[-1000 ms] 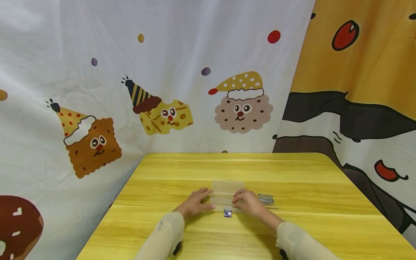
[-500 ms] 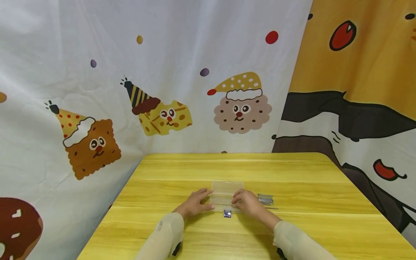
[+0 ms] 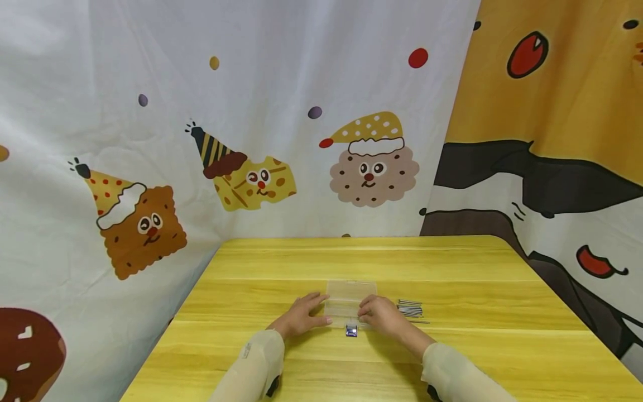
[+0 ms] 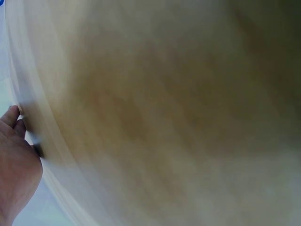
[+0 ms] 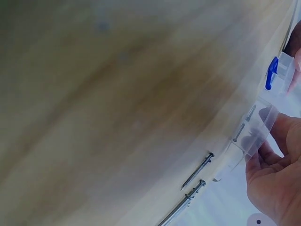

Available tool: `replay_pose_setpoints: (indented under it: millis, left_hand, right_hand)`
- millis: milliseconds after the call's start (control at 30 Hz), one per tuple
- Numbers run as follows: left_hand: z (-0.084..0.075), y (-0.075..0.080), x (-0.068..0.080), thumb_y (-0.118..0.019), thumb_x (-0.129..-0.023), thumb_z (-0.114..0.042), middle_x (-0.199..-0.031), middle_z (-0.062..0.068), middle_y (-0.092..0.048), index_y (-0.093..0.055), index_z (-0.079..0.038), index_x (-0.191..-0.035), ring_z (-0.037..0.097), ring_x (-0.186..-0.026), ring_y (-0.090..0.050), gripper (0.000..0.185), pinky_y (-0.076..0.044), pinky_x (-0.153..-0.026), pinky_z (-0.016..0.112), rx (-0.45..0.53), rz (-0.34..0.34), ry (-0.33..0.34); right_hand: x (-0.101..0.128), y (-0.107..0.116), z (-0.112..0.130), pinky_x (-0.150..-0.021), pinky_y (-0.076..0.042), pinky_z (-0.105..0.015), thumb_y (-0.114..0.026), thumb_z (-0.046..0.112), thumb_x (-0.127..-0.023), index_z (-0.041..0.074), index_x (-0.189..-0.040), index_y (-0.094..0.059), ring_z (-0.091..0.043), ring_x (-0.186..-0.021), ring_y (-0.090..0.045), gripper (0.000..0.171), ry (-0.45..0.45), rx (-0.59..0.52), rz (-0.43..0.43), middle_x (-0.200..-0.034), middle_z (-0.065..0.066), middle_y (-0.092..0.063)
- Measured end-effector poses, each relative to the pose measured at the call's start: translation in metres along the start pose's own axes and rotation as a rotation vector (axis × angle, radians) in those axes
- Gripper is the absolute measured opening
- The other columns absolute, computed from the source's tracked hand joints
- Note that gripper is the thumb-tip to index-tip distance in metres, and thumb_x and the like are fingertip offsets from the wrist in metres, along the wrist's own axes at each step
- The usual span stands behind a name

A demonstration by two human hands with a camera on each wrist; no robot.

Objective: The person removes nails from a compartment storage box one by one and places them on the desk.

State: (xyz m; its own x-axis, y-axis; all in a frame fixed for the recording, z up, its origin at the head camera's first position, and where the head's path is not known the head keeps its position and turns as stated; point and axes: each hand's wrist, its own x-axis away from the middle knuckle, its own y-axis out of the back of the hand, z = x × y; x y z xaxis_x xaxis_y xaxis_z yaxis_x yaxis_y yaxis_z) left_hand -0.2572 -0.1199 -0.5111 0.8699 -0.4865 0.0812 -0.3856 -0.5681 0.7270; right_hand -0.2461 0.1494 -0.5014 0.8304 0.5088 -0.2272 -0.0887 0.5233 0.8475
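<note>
A clear plastic box (image 3: 350, 295) with a blue latch (image 3: 351, 331) lies on the yellow wooden table (image 3: 452, 268). My left hand (image 3: 303, 316) holds the box's left end, thumb at its near edge and fingers along its side. My right hand (image 3: 384, 314) grips the right end with curled fingers. In the right wrist view the right hand (image 5: 274, 188) pinches the box's clear wall (image 5: 256, 129), with the blue latch (image 5: 271, 73) above it and a nail inside. The left wrist view shows only the left hand (image 4: 16, 174) at a blurred table edge.
Several loose steel nails (image 3: 411, 309) lie on the table just right of my right hand; two nails (image 5: 197, 170) show in the right wrist view. Cartoon-printed curtains (image 3: 251, 167) hang behind and to both sides of the table.
Both hands stay on the box; the right hand has edged slightly left. The view has drifted a little.
</note>
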Motion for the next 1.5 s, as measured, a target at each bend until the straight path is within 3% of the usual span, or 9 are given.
replay_pose_setpoints:
  millis: [233, 400, 533, 800, 1067, 1500]
  left_hand:
    - [0.002, 0.001, -0.001, -0.063, -0.096, -0.047, -0.159, 0.020, -0.026, -0.038, -0.015, -0.154, 0.045, -0.146, -0.018, 0.072, -0.011, -0.115, 0.064, -0.014, 0.011, -0.003]
    - [0.002, 0.000, 0.001, -0.064, -0.096, -0.046, -0.159, 0.019, -0.026, -0.038, -0.016, -0.154, 0.045, -0.146, -0.019, 0.071, -0.012, -0.114, 0.064, -0.019, 0.011, 0.003]
    - [0.001, -0.001, 0.002, -0.065, -0.096, -0.044, -0.159, 0.020, -0.027, -0.038, -0.014, -0.154, 0.044, -0.146, -0.020, 0.071, -0.011, -0.115, 0.062, -0.026, 0.008, -0.004]
    - [0.002, -0.001, 0.001, -0.064, -0.095, -0.046, -0.159, 0.020, -0.027, -0.038, -0.014, -0.154, 0.044, -0.146, -0.020, 0.071, -0.010, -0.115, 0.062, -0.025, 0.010, -0.005]
    - [0.003, 0.000, -0.001, -0.063, -0.095, -0.049, -0.160, 0.018, -0.026, -0.038, -0.017, -0.155, 0.043, -0.146, -0.018, 0.072, -0.011, -0.115, 0.062, -0.025, 0.014, 0.003]
    - [-0.002, 0.001, 0.001, -0.064, -0.096, -0.045, -0.159, 0.020, -0.026, -0.038, -0.014, -0.154, 0.047, -0.145, -0.017, 0.071, -0.012, -0.114, 0.065, -0.012, 0.008, 0.005]
  right_hand:
    - [0.001, 0.003, 0.002, -0.084, -0.054, -0.045, -0.073, 0.002, -0.087, 0.002, -0.088, -0.079, -0.030, -0.095, -0.067, 0.006, 0.103, 0.077, 0.024, -0.100, -0.011, -0.071]
    - [0.000, 0.005, 0.004, -0.085, -0.053, -0.045, -0.072, 0.002, -0.088, 0.002, -0.089, -0.079, -0.029, -0.096, -0.067, 0.007, 0.128, 0.118, 0.053, -0.099, -0.010, -0.072]
    - [-0.002, 0.006, 0.006, -0.085, -0.054, -0.045, -0.074, 0.002, -0.087, 0.001, -0.088, -0.079, -0.030, -0.096, -0.067, 0.005, 0.120, 0.116, 0.073, -0.098, -0.011, -0.072]
    - [-0.007, 0.005, 0.002, -0.083, -0.055, -0.045, -0.079, 0.001, -0.081, 0.004, -0.083, -0.079, -0.030, -0.094, -0.066, 0.003, 0.016, 0.024, 0.079, -0.097, -0.008, -0.071]
    - [-0.009, 0.005, 0.000, -0.079, -0.056, -0.036, -0.080, 0.003, -0.080, 0.009, -0.078, -0.078, -0.020, -0.085, -0.066, 0.006, 0.116, 0.148, 0.056, -0.085, 0.001, -0.070]
    - [-0.013, 0.006, -0.004, -0.079, -0.055, -0.034, -0.080, 0.004, -0.081, 0.012, -0.076, -0.075, -0.016, -0.086, -0.063, 0.011, 0.153, 0.151, 0.116, -0.086, 0.004, -0.066]
